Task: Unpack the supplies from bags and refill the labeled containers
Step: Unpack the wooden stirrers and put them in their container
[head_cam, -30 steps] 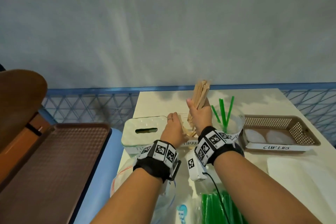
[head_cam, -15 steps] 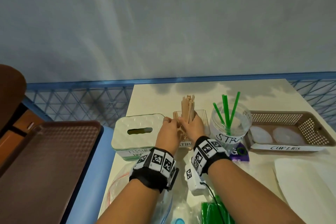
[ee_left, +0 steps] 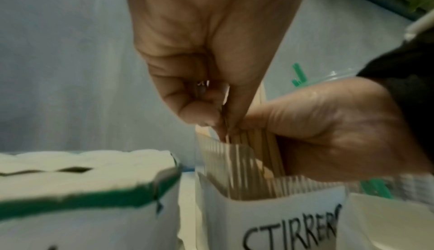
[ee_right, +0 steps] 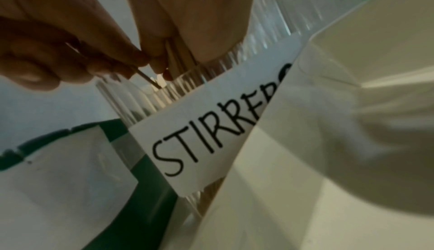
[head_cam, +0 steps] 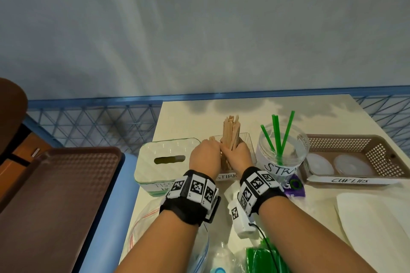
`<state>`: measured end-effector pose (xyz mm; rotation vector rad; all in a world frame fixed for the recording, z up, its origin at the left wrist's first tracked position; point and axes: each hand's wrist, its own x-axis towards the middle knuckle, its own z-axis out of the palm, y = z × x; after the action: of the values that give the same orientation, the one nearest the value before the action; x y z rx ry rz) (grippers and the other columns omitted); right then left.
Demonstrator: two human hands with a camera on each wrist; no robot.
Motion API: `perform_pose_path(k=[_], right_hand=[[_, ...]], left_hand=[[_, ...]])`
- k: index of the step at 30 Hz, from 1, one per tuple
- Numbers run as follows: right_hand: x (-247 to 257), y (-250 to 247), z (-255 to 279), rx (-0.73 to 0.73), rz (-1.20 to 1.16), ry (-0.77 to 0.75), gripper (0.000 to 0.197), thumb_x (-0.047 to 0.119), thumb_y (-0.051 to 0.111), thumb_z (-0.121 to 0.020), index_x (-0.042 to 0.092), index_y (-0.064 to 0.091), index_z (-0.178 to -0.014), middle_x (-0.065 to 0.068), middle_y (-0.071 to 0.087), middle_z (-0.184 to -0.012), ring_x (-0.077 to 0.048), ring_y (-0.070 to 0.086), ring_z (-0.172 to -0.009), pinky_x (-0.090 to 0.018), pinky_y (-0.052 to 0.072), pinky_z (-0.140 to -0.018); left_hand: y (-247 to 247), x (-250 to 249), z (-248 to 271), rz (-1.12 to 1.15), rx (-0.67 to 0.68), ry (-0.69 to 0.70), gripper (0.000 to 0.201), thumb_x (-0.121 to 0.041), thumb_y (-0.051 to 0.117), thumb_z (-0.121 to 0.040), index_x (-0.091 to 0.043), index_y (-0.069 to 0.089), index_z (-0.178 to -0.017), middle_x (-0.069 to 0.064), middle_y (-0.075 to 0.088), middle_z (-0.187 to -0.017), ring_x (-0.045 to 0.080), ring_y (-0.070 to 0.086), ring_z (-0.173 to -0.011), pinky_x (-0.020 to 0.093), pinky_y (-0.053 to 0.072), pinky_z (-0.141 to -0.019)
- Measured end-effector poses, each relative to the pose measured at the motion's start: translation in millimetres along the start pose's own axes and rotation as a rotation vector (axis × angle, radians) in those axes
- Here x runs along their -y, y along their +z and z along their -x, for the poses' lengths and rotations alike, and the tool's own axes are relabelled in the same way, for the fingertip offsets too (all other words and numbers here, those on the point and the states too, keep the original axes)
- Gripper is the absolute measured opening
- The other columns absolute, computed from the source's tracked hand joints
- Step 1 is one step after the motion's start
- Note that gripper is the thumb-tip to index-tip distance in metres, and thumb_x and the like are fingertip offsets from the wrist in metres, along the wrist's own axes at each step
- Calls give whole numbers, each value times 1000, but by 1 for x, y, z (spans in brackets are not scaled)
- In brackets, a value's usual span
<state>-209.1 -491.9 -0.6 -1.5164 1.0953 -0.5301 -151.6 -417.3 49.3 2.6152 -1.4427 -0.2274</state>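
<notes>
A bundle of wooden stirrers [head_cam: 230, 131] stands upright in the clear ribbed container [head_cam: 249, 144] labelled STIRRERS [ee_right: 206, 135]. My right hand [head_cam: 235, 153] grips the bundle just above the container's rim. In the left wrist view, the right hand [ee_left: 328, 133] is wrapped round the sticks [ee_left: 256, 142]. My left hand [head_cam: 208, 150] is beside it on the left. The left hand's fingertips [ee_left: 211, 118] pinch a thin stirrer [ee_right: 148, 78] at the rim. The stirrers' lower ends are hidden behind the label.
A white tissue box [head_cam: 168, 157] stands left of the container. To the right are a straw cup [head_cam: 286, 162] with three green straws and a brown CUP LIDS basket [head_cam: 355, 142]. Plastic bags [head_cam: 199, 248] and a green straw pack [head_cam: 264, 259] lie near me. A brown tray [head_cam: 55, 195] is left.
The right hand has lowered the raised stirrer bundle into the container. The left hand has come in against it at the rim.
</notes>
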Motion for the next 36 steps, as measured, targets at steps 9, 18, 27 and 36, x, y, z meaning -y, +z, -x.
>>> perform_pose_path(k=[9, 18, 27, 36], right_hand=[[5, 3, -2, 65, 244, -8, 30, 21, 58, -89, 5, 58, -114, -11, 66, -101, -23, 61, -92, -25, 46, -73], [8, 6, 0, 169, 549, 7, 23, 17, 54, -91, 3, 59, -109, -13, 64, -107, -26, 61, -99, -25, 42, -73], [11, 4, 4, 229, 546, -60, 24, 23, 49, -94, 5, 52, -110, -3, 56, -90, -20, 54, -83, -27, 42, -71], [25, 3, 19, 305, 762, -99, 29, 14, 38, -97, -2, 55, -114, -20, 60, -118, -31, 56, -109, -33, 43, -90]], left_hand=[[0, 6, -9, 346, -191, -40, 23, -5, 49, -93, -4, 54, -115, 14, 63, -108, 26, 60, -97, 31, 48, -83], [8, 10, 0, 535, -171, -19, 59, -13, 55, -90, -10, 27, -142, 11, 32, -139, 21, 50, -114, 17, 36, -86], [7, 8, -1, 590, -149, 60, 70, -20, 51, -92, -17, 11, -149, -1, 1, -157, 19, 6, -143, 31, 21, -114], [3, 5, -14, 179, -15, 177, 50, -32, 33, -100, -10, 28, -145, 1, 11, -158, 16, 10, -146, 30, 16, -116]])
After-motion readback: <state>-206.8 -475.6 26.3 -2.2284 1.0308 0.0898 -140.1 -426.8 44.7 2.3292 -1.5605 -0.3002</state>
